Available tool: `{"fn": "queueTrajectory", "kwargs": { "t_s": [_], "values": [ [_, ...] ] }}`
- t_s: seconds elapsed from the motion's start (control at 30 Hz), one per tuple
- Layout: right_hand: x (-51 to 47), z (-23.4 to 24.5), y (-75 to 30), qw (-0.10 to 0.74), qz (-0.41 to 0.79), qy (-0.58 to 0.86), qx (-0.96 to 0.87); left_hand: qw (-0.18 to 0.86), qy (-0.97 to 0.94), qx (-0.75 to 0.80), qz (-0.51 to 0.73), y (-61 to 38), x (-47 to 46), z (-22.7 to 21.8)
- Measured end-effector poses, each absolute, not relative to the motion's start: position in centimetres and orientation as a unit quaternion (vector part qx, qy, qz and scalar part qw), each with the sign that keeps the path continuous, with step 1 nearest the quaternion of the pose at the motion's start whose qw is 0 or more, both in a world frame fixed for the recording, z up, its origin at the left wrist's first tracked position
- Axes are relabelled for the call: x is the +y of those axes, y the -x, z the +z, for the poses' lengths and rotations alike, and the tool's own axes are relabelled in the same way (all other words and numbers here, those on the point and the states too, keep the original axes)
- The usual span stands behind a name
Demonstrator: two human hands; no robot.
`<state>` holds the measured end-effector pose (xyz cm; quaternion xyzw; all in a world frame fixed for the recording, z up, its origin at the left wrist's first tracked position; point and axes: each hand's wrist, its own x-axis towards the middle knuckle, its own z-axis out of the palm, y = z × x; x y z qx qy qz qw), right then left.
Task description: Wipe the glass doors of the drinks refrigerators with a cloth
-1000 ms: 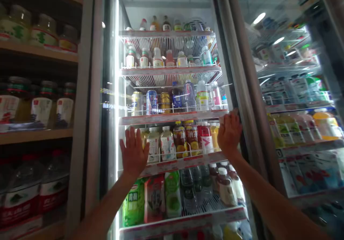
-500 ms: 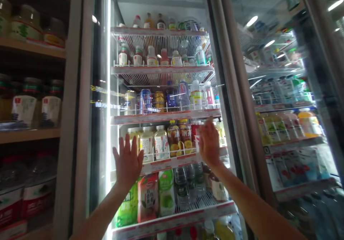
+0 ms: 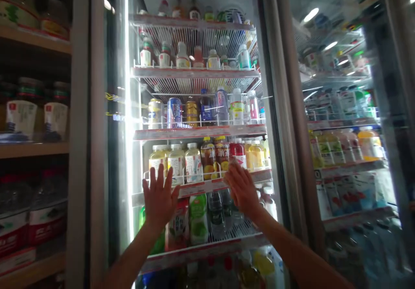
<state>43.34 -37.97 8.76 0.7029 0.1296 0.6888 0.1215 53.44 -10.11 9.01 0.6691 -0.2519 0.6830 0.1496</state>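
Note:
Both my hands are raised flat against the glass door of a lit drinks fridge. My left hand is open with fingers spread, in front of the pale juice bottles on the third shelf. My right hand is open too, fingers stretched upward, just below a red bottle and dark tea bottles. Neither hand holds anything. Green and clear bottles on the lower shelf show between my wrists.
Wire shelves above hold cans and small bottles. A second glass-door fridge with drinks stands to the right. To the left, wooden shelves carry jars and large water bottles.
My right hand slid from the door's right edge down and left toward the middle of the glass. The left hand stayed nearly in place. The view shifted slightly to the right.

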Motion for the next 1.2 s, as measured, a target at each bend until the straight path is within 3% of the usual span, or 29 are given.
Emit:
{"fn": "queueTrajectory", "kwargs": {
  "t_s": [0.23,0.37,0.47,0.57,0.63,0.83,0.9,0.97,1.03,1.2],
  "values": [
    [-39.2,7.6,-43.1,0.015,0.798,-0.599,-0.055,0.141,-0.665,-0.258,0.687,-53.7,-10.2,8.0],
    [-32.8,7.2,-44.8,0.110,0.697,-0.697,0.131,0.140,-0.670,-0.260,0.681,-53.5,-9.9,8.2],
    [-31.5,10.1,-45.5,0.140,0.678,-0.698,0.180,0.119,-0.669,-0.273,0.681,-53.4,-9.0,8.2],
    [-32.7,14.8,-45.8,0.030,0.776,-0.628,0.054,0.095,-0.671,-0.279,0.680,-53.4,-8.2,7.7],
    [-32.4,16.3,-46.1,0.014,0.788,-0.614,0.041,0.089,-0.675,-0.276,0.678,-53.5,-7.7,7.2],
    [-28.1,15.4,-46.8,0.244,0.595,-0.698,0.315,0.104,-0.704,-0.246,0.658,-54.1,-4.5,5.7],
    [-28.0,17.9,-47.0,0.201,0.638,-0.693,0.270,0.110,-0.719,-0.221,0.650,-54.4,-3.0,5.8],
    [-27.8,20.8,-47.4,0.088,0.722,-0.667,0.159,0.121,-0.727,-0.192,0.649,-54.6,-1.8,6.3],
    [-27.0,21.6,-47.9,0.059,0.732,-0.664,0.141,0.127,-0.731,-0.176,0.647,-54.7,-0.9,6.7],
    [-23.2,17.6,-48.8,0.261,0.541,-0.698,0.390,0.108,-0.735,-0.187,0.642,-55.1,0.7,6.5]
  ]
}}
